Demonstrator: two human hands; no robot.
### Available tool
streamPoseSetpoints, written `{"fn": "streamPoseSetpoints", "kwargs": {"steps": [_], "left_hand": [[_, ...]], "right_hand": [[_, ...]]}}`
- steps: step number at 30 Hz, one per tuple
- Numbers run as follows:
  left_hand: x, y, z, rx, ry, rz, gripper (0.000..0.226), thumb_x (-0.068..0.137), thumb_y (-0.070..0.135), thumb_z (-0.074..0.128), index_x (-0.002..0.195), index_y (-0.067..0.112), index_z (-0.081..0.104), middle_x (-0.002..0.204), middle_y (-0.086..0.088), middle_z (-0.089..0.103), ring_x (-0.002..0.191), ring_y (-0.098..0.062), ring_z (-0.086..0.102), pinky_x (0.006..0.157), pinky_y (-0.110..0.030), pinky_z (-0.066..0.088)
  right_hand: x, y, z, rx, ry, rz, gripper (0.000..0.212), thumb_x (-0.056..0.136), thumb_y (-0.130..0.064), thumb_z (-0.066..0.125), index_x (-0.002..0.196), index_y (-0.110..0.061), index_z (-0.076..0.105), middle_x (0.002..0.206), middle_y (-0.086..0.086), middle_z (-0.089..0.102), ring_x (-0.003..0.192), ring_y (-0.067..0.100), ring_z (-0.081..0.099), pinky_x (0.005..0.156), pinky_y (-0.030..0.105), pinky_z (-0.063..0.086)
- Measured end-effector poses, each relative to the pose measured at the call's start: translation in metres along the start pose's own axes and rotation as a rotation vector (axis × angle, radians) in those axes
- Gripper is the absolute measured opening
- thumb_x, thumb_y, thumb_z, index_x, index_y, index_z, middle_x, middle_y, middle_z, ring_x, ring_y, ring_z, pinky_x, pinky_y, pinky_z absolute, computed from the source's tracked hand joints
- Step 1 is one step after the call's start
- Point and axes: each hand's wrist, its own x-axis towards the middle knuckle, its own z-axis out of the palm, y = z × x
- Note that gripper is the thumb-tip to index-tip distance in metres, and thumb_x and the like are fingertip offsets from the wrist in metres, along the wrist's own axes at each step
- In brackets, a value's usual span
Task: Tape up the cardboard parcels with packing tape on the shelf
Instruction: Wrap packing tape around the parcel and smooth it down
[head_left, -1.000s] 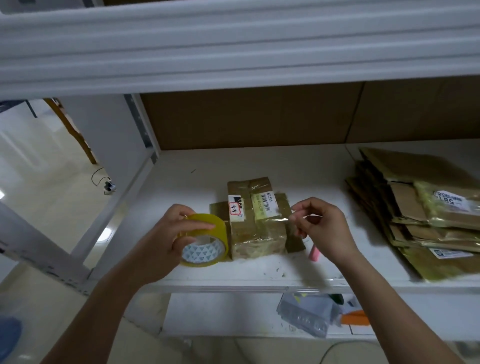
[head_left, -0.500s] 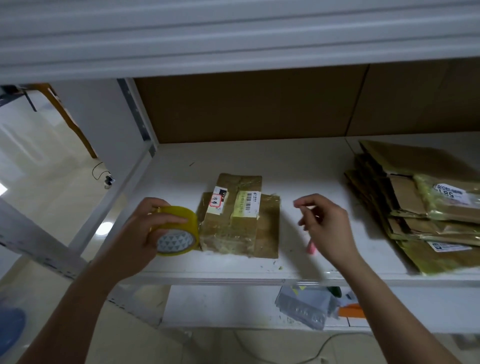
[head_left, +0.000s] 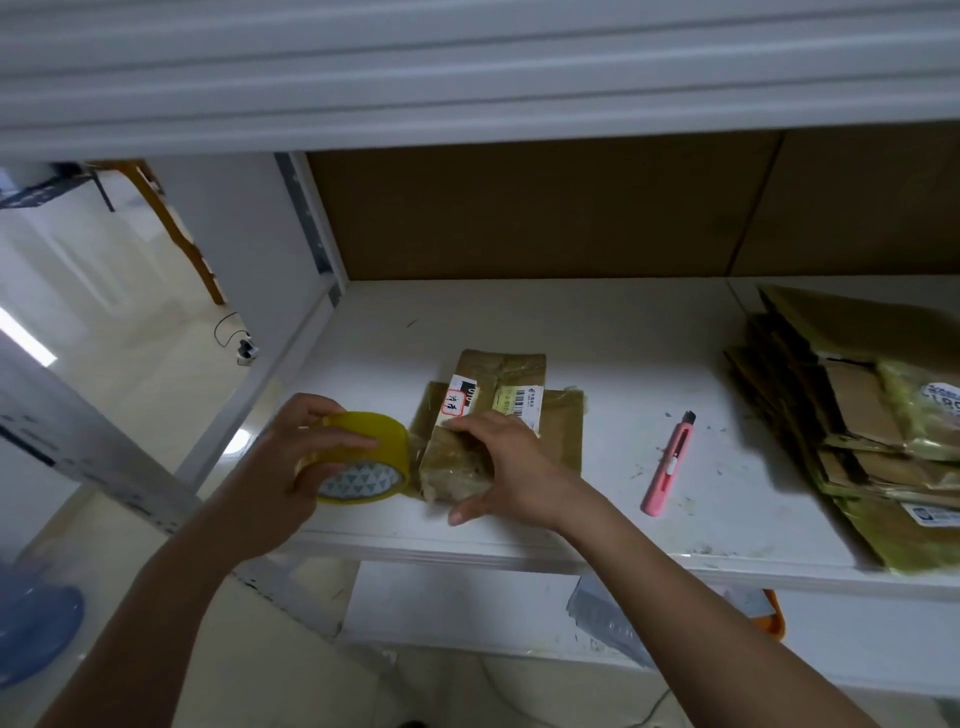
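Note:
A small brown cardboard parcel (head_left: 511, 387) with white labels lies on the white shelf (head_left: 597, 338), on top of a flatter brown parcel (head_left: 563, 431). My left hand (head_left: 291, 457) grips a yellow roll of packing tape (head_left: 363, 457) against the parcel's left side, near the shelf's front edge. My right hand (head_left: 498, 462) rests over the parcel's near end, fingers spread across the top and thumb at the front face. A strip of tape seems to run from the roll onto the parcel.
A pink utility knife (head_left: 667, 467) lies on the shelf right of the parcel. A stack of flattened taped cardboard parcels (head_left: 857, 415) fills the right end. An upper shelf beam (head_left: 467, 78) hangs overhead. Bags (head_left: 613, 618) sit on the lower shelf.
My right hand let go of the tape end, swung left and came down on the parcel's near end. The knife it was covering now shows. My left hand keeps the roll beside the parcel.

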Motion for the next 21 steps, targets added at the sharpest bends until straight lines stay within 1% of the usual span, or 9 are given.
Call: {"fn": "streamPoseSetpoints", "kwargs": {"steps": [3,5,7,11,14,15,17,19,21], "left_hand": [[-0.003,0.005,-0.01,-0.014,0.027,0.0,0.055,0.08,-0.006,0.055,0.117,0.035,0.06,0.12,0.006,0.046,0.115,0.004,0.044,0.088,-0.013,0.045],[-0.003,0.008,-0.024,-0.026,0.055,0.029,0.05,0.081,-0.001,0.053,0.117,0.032,0.061,0.118,0.0,0.05,0.116,-0.004,0.049,0.091,-0.019,0.047],[-0.001,0.012,-0.033,-0.015,0.045,0.051,0.049,0.083,-0.003,0.054,0.117,0.032,0.062,0.119,-0.003,0.051,0.116,-0.013,0.052,0.091,-0.023,0.049],[-0.003,0.014,-0.033,-0.015,0.022,0.032,0.073,0.077,-0.028,0.06,0.117,0.033,0.064,0.121,-0.003,0.049,0.119,-0.013,0.049,0.092,-0.012,0.046],[-0.005,0.012,-0.032,-0.03,0.034,0.03,0.074,0.075,-0.029,0.06,0.116,0.033,0.064,0.122,-0.004,0.049,0.12,-0.012,0.048,0.091,-0.009,0.045],[-0.005,0.013,-0.031,-0.028,0.037,0.032,0.074,0.075,-0.029,0.06,0.116,0.032,0.063,0.121,-0.005,0.049,0.12,-0.01,0.047,0.091,-0.009,0.045],[-0.003,0.015,-0.027,-0.023,0.043,0.035,0.07,0.077,-0.027,0.061,0.116,0.032,0.063,0.12,-0.002,0.049,0.121,-0.005,0.045,0.091,-0.007,0.044],[0.0,0.019,-0.025,-0.03,0.051,0.038,0.058,0.081,-0.012,0.059,0.116,0.034,0.062,0.122,0.003,0.048,0.12,0.0,0.045,0.091,-0.006,0.043],[0.003,0.022,-0.025,-0.027,0.05,0.039,0.049,0.082,0.001,0.054,0.117,0.035,0.061,0.123,0.006,0.047,0.119,-0.001,0.045,0.09,-0.007,0.044]], "right_hand": [[0.002,0.001,0.002,-0.035,-0.014,-0.018,0.098,0.06,-0.042,0.09,0.144,-0.025,0.043,0.142,-0.006,0.044,0.128,0.016,0.034,0.098,0.022,0.027],[0.003,0.0,0.002,-0.017,-0.022,-0.005,0.092,0.064,-0.049,0.086,0.143,-0.028,0.044,0.142,-0.007,0.042,0.129,0.016,0.033,0.101,0.025,0.028],[0.004,-0.004,0.001,0.034,-0.045,0.039,0.077,0.072,-0.057,0.077,0.14,-0.034,0.047,0.14,-0.01,0.039,0.131,0.014,0.029,0.104,0.027,0.028],[0.002,-0.006,-0.009,0.129,-0.128,0.054,0.047,0.083,-0.062,0.06,0.124,-0.04,0.062,0.137,-0.016,0.038,0.131,0.004,0.029,0.106,0.024,0.026],[-0.001,0.003,-0.022,0.34,-0.148,0.047,0.045,0.075,-0.061,0.065,0.112,-0.036,0.07,0.137,-0.019,0.049,0.129,-0.003,0.04,0.112,0.024,0.031],[-0.003,0.008,-0.027,0.426,-0.139,0.057,0.044,0.075,-0.059,0.067,0.11,-0.032,0.072,0.136,-0.021,0.053,0.128,-0.004,0.044,0.113,0.027,0.032],[-0.005,0.019,-0.034,0.502,-0.111,0.075,0.033,0.085,-0.045,0.066,0.108,-0.023,0.074,0.133,-0.022,0.056,0.124,-0.005,0.049,0.113,0.031,0.037],[-0.006,0.027,-0.035,0.443,-0.082,0.064,0.018,0.093,-0.028,0.063,0.102,-0.018,0.076,0.134,-0.02,0.057,0.121,-0.004,0.052,0.109,0.029,0.041],[-0.009,0.029,-0.034,0.359,-0.068,0.048,0.012,0.093,-0.021,0.065,0.096,-0.02,0.076,0.135,-0.019,0.055,0.121,-0.004,0.051,0.106,0.024,0.041]]}}
